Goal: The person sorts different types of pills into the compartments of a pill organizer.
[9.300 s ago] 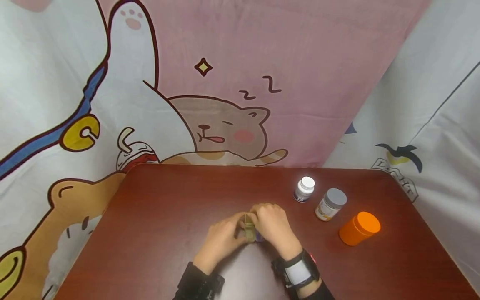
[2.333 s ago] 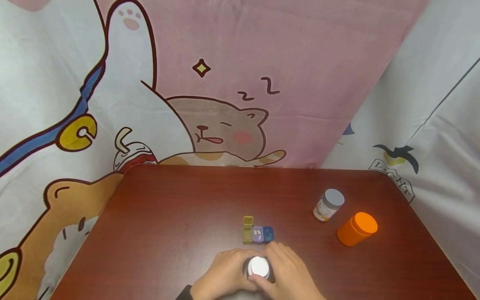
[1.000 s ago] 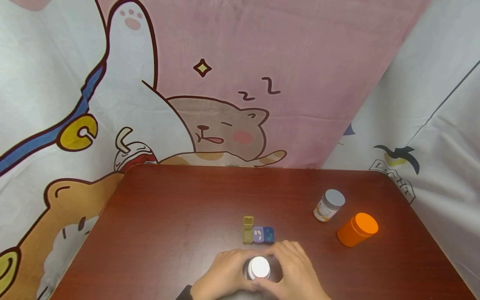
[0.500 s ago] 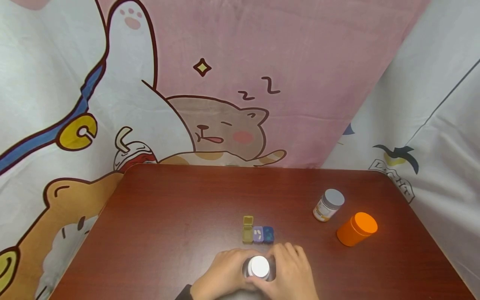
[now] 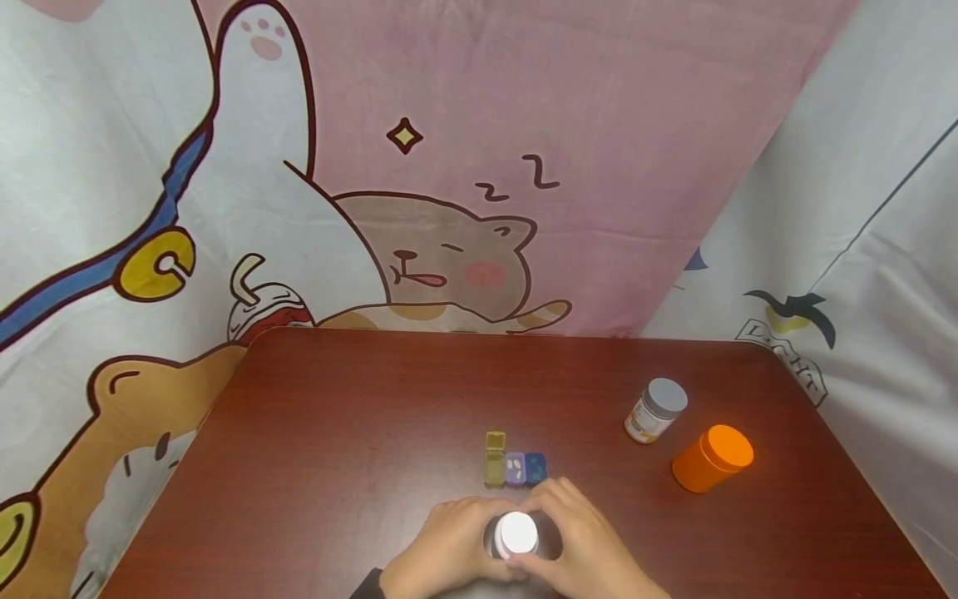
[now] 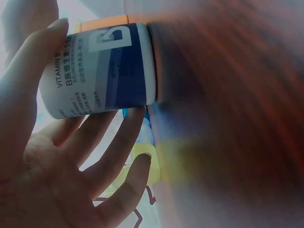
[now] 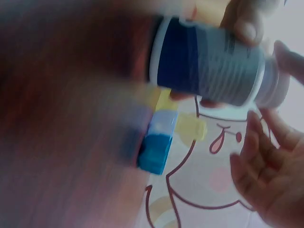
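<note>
At the front of the table, my left hand (image 5: 452, 545) grips a white and dark blue vitamin B bottle (image 6: 99, 71) round its body. It stands upright with its white cap (image 5: 516, 533) on. My right hand (image 5: 591, 545) curves over the top, thumb and fingertips pinching the cap from opposite sides. Just beyond the hands lies a small pill box (image 5: 515, 469) with yellow, purple and blue compartments. Its yellow lid (image 5: 496, 441) is flipped back, and several pale pills show in the purple compartment.
To the right stand a white jar (image 5: 655, 409) with a grey lid and, nearer, an orange bottle (image 5: 713, 458). The dark red-brown table (image 5: 337, 433) ends at the back against a printed cloth (image 5: 599, 125).
Earlier both hands held the pill box while the bottle stood at the back right. Now the box lies on the table and the bottle is in front. Lately the right hand turns about the cap.
</note>
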`<state>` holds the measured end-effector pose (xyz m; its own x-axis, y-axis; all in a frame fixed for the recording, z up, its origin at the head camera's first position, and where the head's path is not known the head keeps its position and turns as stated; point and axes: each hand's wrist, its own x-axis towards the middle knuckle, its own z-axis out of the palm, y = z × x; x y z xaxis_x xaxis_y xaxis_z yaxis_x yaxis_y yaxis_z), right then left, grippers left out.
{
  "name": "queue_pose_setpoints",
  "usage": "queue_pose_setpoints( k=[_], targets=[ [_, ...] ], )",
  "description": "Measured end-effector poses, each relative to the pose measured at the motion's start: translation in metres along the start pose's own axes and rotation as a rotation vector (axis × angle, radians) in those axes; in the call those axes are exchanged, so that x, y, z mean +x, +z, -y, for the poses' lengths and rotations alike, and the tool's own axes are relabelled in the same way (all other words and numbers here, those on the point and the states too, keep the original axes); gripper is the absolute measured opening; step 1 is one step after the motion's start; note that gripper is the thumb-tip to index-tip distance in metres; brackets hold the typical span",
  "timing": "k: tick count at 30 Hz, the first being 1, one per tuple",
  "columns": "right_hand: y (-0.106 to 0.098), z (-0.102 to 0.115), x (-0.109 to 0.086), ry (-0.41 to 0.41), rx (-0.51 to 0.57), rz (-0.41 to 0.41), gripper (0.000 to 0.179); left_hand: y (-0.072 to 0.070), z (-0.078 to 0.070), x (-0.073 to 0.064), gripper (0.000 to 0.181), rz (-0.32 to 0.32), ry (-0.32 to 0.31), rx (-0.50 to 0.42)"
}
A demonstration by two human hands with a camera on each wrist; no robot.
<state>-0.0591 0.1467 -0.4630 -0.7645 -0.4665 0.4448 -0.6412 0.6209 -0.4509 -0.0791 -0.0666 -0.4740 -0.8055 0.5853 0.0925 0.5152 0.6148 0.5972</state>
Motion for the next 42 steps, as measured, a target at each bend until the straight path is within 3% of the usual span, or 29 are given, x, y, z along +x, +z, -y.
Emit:
queue_pose_setpoints(
  k=[12,17,23,31,42],
  targets=[
    [-0.010,-0.016,0.004,-0.118,0.240,0.098,0.048,0.000,0.001,0.000,0.053,0.005,0.009,-0.011],
    [-0.014,-0.017,0.005,-0.111,0.263,0.149,0.045,-0.001,0.001,0.000,0.057,0.022,-0.009,-0.013],
    [-0.019,-0.011,0.003,0.003,0.233,0.234,0.044,-0.002,0.000,0.000,0.059,0.037,-0.029,-0.021],
    [-0.025,-0.004,0.002,0.043,0.195,0.249,0.048,-0.001,0.000,-0.001,0.065,0.008,-0.012,0.027],
    [-0.035,-0.020,-0.011,0.109,-0.018,0.169,0.027,-0.004,-0.002,-0.002,0.056,0.017,-0.024,0.000]
  ],
)
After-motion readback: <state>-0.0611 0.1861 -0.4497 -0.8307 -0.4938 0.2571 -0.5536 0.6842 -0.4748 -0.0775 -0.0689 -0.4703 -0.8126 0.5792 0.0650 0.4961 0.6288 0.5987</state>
